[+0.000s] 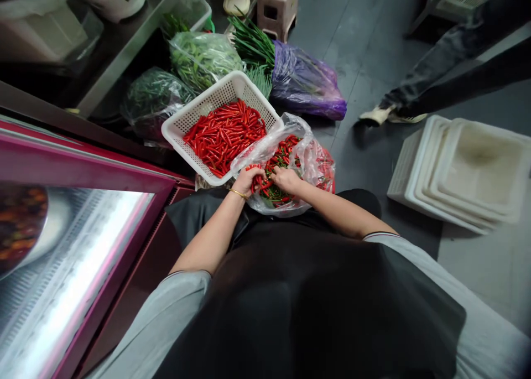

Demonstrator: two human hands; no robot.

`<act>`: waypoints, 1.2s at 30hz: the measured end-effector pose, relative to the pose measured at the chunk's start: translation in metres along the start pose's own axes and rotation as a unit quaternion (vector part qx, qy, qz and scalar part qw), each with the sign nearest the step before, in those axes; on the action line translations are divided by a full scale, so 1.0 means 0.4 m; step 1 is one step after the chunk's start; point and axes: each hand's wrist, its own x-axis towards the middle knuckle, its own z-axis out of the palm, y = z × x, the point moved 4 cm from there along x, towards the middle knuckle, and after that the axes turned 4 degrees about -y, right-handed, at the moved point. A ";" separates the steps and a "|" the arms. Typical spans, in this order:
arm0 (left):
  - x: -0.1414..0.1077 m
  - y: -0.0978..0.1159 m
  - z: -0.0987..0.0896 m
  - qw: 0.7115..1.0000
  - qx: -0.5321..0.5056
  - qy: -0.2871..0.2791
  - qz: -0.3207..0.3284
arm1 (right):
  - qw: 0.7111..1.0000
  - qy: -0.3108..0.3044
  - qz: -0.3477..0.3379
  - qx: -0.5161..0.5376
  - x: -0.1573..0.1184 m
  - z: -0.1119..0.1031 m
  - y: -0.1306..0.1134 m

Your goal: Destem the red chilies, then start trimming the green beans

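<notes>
A clear plastic bag (pixel 305 130) of red chillies with green stems (pixel 282 152) rests open at my lap. My left hand (pixel 248 180), with a gold bracelet at the wrist, is closed around several red chillies at the bag's left edge. Just right of it, my right hand (pixel 286 180) reaches into the bag with its fingers pressed together among the chillies; what they hold is too small to make out. Touching the bag on its upper left is a white perforated basket (pixel 186 146) holding a heap of red chillies (pixel 226 135) without visible stems.
Bags of green vegetables (pixel 205 58) and a purple bag (pixel 307 83) lie beyond the basket. A stool (pixel 277 5) stands at the top. Stacked white crates (pixel 477 169) are at the right, near another person's legs (pixel 440 63). A lit display case (pixel 95 246) borders the left.
</notes>
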 end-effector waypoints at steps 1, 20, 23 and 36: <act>0.002 0.004 0.001 0.999 0.047 0.002 0.018 | 1.000 0.003 -0.005 -0.010 0.002 0.000 0.004; 0.053 -0.012 0.037 0.996 -0.007 -0.090 -0.005 | 0.922 0.176 0.166 0.301 -0.207 0.006 0.281; 0.049 -0.037 0.062 0.984 -0.068 -0.146 -0.071 | 0.934 0.086 0.265 0.225 -0.307 0.001 0.402; 0.038 -0.011 0.093 0.970 -0.163 -0.165 -0.070 | 0.944 -0.012 0.303 0.132 0.044 -0.093 0.291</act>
